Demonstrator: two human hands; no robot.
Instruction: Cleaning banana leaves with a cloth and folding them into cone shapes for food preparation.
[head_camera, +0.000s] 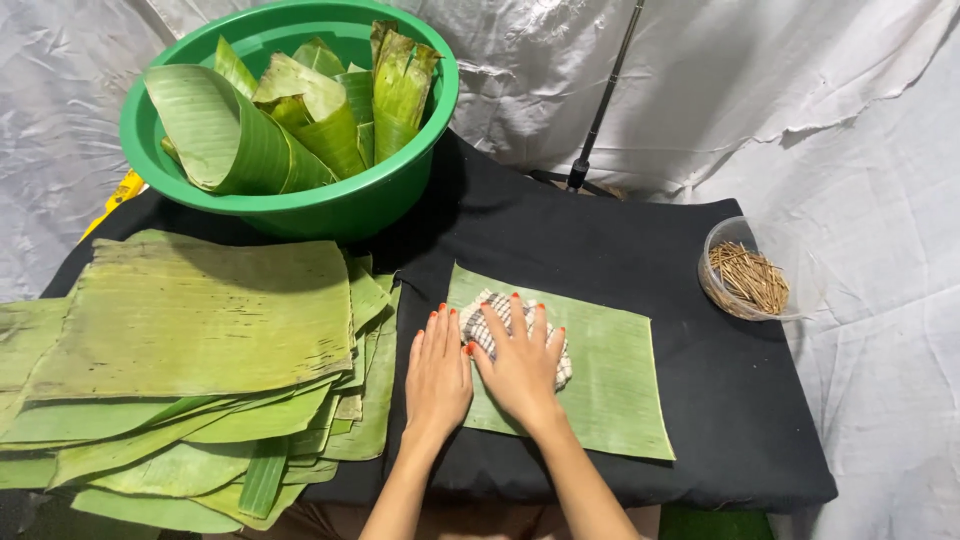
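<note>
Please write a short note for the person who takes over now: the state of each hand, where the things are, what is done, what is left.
Left hand: open, flat on the black cloth at the leaf's left edge.
Right hand: open, pressing a checked rag on the single leaf.
Leaf stack lies left; green bowl with rolled leaves behind; tub of sticks right.
Done: one leaf laid out, rag on it.
Left: the stack looks untouched.
</note>
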